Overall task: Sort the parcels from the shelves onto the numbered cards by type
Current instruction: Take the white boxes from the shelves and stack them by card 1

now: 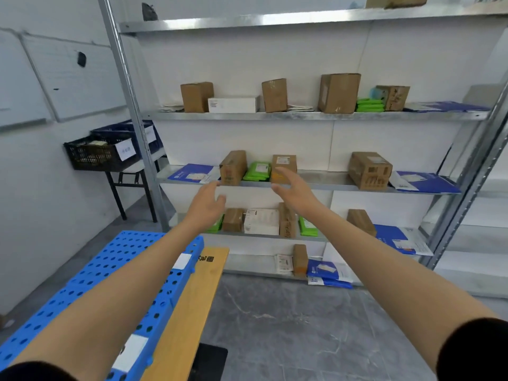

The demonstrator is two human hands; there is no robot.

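Both arms stretch toward a metal shelf rack [316,116] stocked with parcels. My left hand [206,202] is open, fingers relaxed, just below and left of a brown carton [233,167] on the middle shelf. My right hand [294,188] is open too, fingers spread in front of another brown carton [283,164]. Between the two cartons lie green packets [257,171]. A blue envelope [192,173] lies at that shelf's left end. White cards [131,351] sit on a blue perforated board [115,273] at lower left. Neither hand holds anything.
Other shelves carry more brown cartons [339,92], white boxes [233,104], green packets and blue envelopes [423,181]. A wooden table edge [192,306] runs beside the blue board. Dark crates [101,154] stand on a small table at left. The floor [302,325] is grey.
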